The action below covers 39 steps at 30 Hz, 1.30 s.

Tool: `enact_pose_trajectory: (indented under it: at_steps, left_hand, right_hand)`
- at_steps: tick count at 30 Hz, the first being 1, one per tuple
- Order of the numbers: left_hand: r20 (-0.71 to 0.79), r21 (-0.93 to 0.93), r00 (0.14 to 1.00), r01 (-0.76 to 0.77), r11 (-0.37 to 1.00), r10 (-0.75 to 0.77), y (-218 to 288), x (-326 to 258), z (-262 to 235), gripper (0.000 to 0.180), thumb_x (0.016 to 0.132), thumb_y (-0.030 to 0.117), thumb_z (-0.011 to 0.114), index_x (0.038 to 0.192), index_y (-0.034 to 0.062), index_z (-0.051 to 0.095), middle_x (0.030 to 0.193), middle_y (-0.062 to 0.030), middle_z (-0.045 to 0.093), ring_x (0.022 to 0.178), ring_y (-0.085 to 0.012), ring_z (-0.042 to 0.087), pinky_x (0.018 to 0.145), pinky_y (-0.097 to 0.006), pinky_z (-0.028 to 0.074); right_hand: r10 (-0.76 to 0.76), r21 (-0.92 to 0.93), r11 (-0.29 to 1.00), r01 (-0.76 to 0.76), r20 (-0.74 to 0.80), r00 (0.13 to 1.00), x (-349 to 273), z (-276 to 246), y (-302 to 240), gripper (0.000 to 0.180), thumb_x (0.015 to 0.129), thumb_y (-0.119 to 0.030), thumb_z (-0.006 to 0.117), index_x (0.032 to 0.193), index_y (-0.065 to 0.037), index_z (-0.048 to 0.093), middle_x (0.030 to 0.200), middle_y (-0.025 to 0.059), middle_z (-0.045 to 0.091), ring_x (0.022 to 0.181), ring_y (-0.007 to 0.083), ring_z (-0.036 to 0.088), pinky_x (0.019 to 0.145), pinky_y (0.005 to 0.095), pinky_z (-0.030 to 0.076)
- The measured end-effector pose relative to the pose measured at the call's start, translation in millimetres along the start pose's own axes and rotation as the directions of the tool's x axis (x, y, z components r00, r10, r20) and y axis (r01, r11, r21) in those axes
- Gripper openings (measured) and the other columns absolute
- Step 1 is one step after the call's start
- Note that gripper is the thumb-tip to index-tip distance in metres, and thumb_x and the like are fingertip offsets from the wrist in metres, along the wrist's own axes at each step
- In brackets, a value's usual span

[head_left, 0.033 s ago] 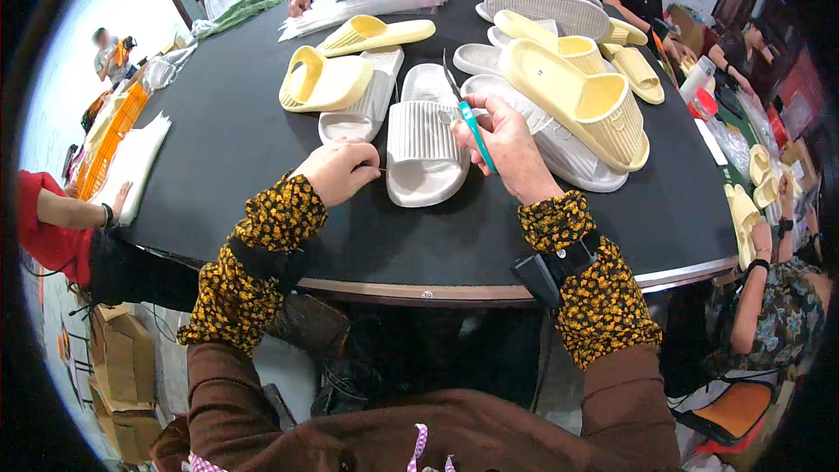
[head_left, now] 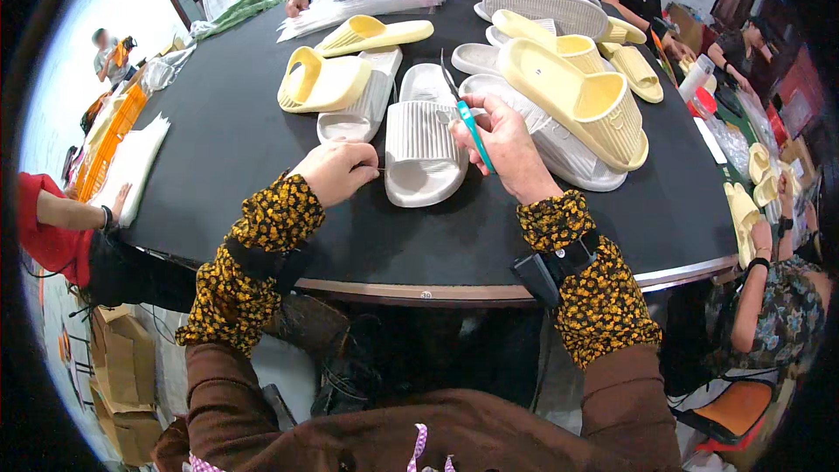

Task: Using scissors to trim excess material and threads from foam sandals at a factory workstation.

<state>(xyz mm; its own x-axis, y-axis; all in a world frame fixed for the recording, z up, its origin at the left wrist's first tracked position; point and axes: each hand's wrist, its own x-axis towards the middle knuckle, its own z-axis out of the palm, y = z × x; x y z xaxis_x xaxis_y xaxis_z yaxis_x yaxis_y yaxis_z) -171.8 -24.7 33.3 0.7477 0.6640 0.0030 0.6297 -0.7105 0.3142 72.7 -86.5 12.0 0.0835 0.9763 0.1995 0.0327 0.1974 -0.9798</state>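
At the bottom of my view, two floral sleeve covers (head_left: 603, 297) reach from the lower left and lower right over the near edge of the black worktop (head_left: 376, 245). Left of centre I have the left hand (head_left: 339, 170), fingers curled inward, thumb beside the forefinger, just short of the grey slipper (head_left: 426, 142); I cannot tell whether that grip is pinching anything thin.

Right of centre, the right hand (head_left: 516, 149) has its grip closed around a teal-handled tool (head_left: 473, 135), whose slim dark blade points up the frame. Its fingertips overlap the slipper's right edge from my angle; I cannot tell if they touch. That slipper sits at the centre of the frame, between the hands, sole down, ridged strap facing up.

Right of it, a large yellow slipper (head_left: 559, 87) lies on another grey one, part of a mixed pile running to the upper right. Upper left of centre, a yellow slide (head_left: 348, 83) rests partly on a pale grey slide (head_left: 363, 105). Farther off, at the top of the frame, a co-worker's hands are at a heap of clear plastic bags (head_left: 376, 9).
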Motion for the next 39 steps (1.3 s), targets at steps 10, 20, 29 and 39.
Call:
enact_pose_trajectory:
  at_steps: [10,20,29,39]
  left_hand:
    - [-0.023,-0.410,0.958,-0.269,0.871,0.285,55.9,6.0,-3.4,0.013,0.081,0.012,0.058,0.089,0.0019,0.061,0.071,-0.0092,0.061,0.064,-0.0130,0.059,0.061,-0.028,0.047]
    - [-0.188,-0.979,0.966,-0.168,0.119,-0.179,34.1,44.2,-53.5,0.033,0.089,0.013,0.050,0.117,-0.0040,0.044,0.089,-0.0127,0.060,0.056,-0.0126,0.051,0.054,-0.026,0.047]
    - [-0.317,-0.713,0.933,-0.354,-0.605,-0.172,16.3,45.1,-100.4,0.007,0.088,0.005,0.041,0.089,-0.0015,0.045,0.071,-0.0052,0.043,0.051,-0.0111,0.034,0.061,-0.029,0.036]
    - [-0.436,-0.686,0.613,-0.700,-0.197,-0.659,1.5,62.9,-93.7,0.010,0.087,0.012,0.045,0.083,0.0027,0.048,0.062,-0.0020,0.046,0.050,-0.0148,0.040,0.058,-0.037,0.042]
  right_hand:
    - [-0.048,0.010,0.999,0.048,-0.027,0.998,9.6,0.6,4.9,0.037,0.077,-0.014,0.066,0.107,0.004,0.053,0.075,0.0061,0.061,0.063,0.0084,0.056,0.053,0.0227,0.045]
    - [-0.091,-0.024,0.996,0.089,-0.078,0.993,7.8,0.1,-2.0,0.035,0.082,-0.019,0.062,0.111,-0.003,0.052,0.073,0.0021,0.058,0.051,0.0017,0.047,0.038,0.0157,0.037]
    - [-0.045,0.387,0.922,-0.017,0.151,0.988,-20.7,28.3,-24.0,0.034,0.082,-0.018,0.062,0.110,-0.002,0.050,0.078,0.0043,0.059,0.063,0.0093,0.058,0.048,0.0199,0.046]
    - [-0.137,0.364,0.927,0.090,0.105,0.985,-63.2,114.6,-48.8,0.071,0.073,-0.017,0.076,0.125,0.002,0.031,0.092,0.0047,0.053,0.082,0.0085,0.052,0.069,0.0238,0.046]
